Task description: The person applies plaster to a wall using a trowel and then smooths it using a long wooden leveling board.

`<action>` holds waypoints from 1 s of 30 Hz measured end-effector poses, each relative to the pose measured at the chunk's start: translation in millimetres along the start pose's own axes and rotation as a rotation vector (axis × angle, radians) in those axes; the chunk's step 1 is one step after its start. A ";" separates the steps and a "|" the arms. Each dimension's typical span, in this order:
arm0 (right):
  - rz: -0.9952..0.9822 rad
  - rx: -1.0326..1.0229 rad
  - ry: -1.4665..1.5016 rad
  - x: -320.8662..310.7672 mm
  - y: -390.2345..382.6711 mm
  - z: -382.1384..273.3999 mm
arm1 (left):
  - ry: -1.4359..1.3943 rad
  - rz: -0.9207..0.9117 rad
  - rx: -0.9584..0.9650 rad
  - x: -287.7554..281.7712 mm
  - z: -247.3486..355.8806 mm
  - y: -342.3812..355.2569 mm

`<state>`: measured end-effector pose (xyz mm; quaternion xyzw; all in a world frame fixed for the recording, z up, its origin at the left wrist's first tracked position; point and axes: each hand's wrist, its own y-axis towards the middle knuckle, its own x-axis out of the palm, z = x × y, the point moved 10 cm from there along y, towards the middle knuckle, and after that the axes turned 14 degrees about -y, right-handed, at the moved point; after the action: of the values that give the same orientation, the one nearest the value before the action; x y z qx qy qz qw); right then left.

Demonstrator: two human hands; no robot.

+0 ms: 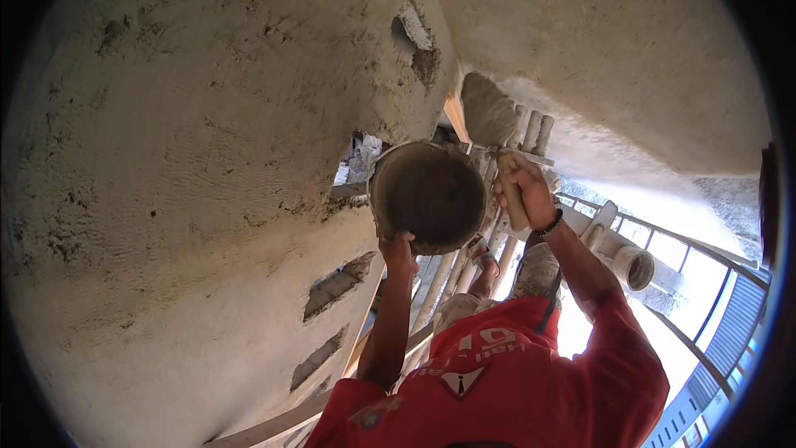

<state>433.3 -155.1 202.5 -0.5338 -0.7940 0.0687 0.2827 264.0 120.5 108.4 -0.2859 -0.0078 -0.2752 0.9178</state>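
Note:
My left hand (pixel 400 254) grips the near rim of a round, mortar-stained bucket (pixel 383 199), fingers closed on its edge. The bucket tilts so its mouth faces up at me; inside it is dark grey, and I cannot tell how much mortar it holds. To the right of the bucket, my right hand (pixel 531 187), with a dark bead bracelet on its wrist, is wrapped around the wooden handle of a trowel (pixel 487 109). The trowel's broad, grey-coated blade points away from me, close to the corner where two plastered surfaces meet.
A rough plastered wall (pixel 166 158) fills the left, with several rectangular openings (pixel 338 286) near its right edge. Bamboo poles (pixel 439 286) lie below my feet. An open pipe end (pixel 637 269) sticks out at right, near a metal railing (pixel 705 241) and daylight. Smooth plaster (pixel 605 50) slopes overhead.

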 end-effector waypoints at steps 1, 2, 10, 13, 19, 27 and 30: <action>0.109 -0.039 -0.031 -13.0 10.6 -2.6 | -0.002 0.018 -0.020 -8.8 -3.7 -2.3; 0.200 -0.097 -0.052 -23.2 22.4 -5.0 | -0.010 0.039 -0.034 -17.8 -5.8 -5.8; 0.907 -0.423 -0.391 -63.5 129.0 46.0 | 0.105 0.178 -0.090 -87.0 -12.4 -31.4; 0.908 -0.241 -0.753 -5.0 175.8 59.7 | 0.112 0.202 -0.062 -104.0 -16.8 -31.4; 0.453 -0.773 -0.625 126.3 101.3 -21.8 | 0.127 0.185 -0.111 -111.2 -24.7 -35.8; -0.003 -0.446 -0.915 50.5 9.5 -29.1 | 0.089 0.083 -0.130 -65.8 -14.8 -36.8; -0.364 -0.201 -1.224 21.7 -28.2 18.2 | 0.117 0.030 -0.079 -35.6 -10.2 -32.9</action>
<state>395.2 -144.2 207.1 -0.2788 -0.8920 0.2368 -0.2655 215.6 110.5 110.9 -0.3054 0.0611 -0.2778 0.9088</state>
